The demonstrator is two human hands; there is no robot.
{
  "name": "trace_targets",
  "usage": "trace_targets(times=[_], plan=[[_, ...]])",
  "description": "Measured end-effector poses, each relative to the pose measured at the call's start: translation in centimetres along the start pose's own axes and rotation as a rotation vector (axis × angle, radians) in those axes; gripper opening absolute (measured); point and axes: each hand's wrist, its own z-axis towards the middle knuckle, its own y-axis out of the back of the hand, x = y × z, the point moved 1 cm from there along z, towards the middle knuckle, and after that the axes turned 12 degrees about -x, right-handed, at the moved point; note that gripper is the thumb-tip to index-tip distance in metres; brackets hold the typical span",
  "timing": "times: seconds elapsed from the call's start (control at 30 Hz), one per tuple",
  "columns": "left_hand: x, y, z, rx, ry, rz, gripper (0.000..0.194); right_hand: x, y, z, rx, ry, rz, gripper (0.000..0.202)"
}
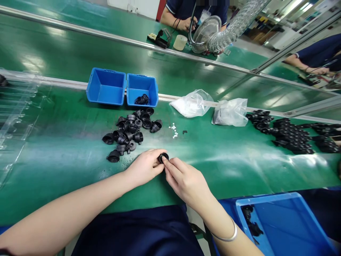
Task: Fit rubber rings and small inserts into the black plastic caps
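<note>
Between my hands, just above the green bench, is a round black plastic cap-like part (160,156) with its hollow side facing up. My left hand (145,165) is closed around its left side. The index finger of my right hand (183,177) presses at the inside of its rim, while the other fingers are curled below. Whether a smaller piece sits under that fingertip is hidden. A loose heap of similar black parts (130,129) lies left of and beyond my hands. Small white pieces (174,131) and tiny black pieces (184,132) lie beyond the held part.
Two blue bins (106,89) stand behind the heap; the right one holds black rings (142,99). Clear bags (191,104) lie along the back rail. Rows of black parts (290,135) sit at right, above a blue crate (287,220). Another person (183,14) works across the bench.
</note>
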Motion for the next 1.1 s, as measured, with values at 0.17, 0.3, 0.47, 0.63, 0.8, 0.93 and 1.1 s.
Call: trace_targets(times=[0.17,0.3,0.47,0.63,0.8,0.93,1.1], plan=[[0.1,0.0,0.0,0.014,0.026,-0.06,0.037,-0.2,-0.6,-1.1,-0.091,-0.152,0.225,0.044],[0.0,0.0,0.0,0.024,0.037,-0.04,0.039,0.0,-0.9,-1.4,-0.115,-0.138,0.183,0.046],[0.1,-0.1,0.1,0.011,0.02,-0.033,0.039,-0.3,-0.8,-1.0,-0.054,-0.078,0.129,0.044],[0.3,-0.1,0.0,0.053,0.126,-0.267,0.039,-0.7,-0.4,-0.9,-0.065,-0.095,0.226,0.041],[-0.3,0.2,0.1,0.13,0.228,-0.426,0.036,-1.1,0.1,-0.7,-0.361,-0.302,0.35,0.034],[-0.6,0.3,0.4,0.118,0.241,-0.492,0.027,-1.5,-0.9,-0.9,-0.388,-0.37,0.404,0.03],[-0.7,0.1,0.4,0.138,0.271,-0.546,0.022,-1.7,-1.8,-1.7,-0.367,-0.367,0.456,0.032]])
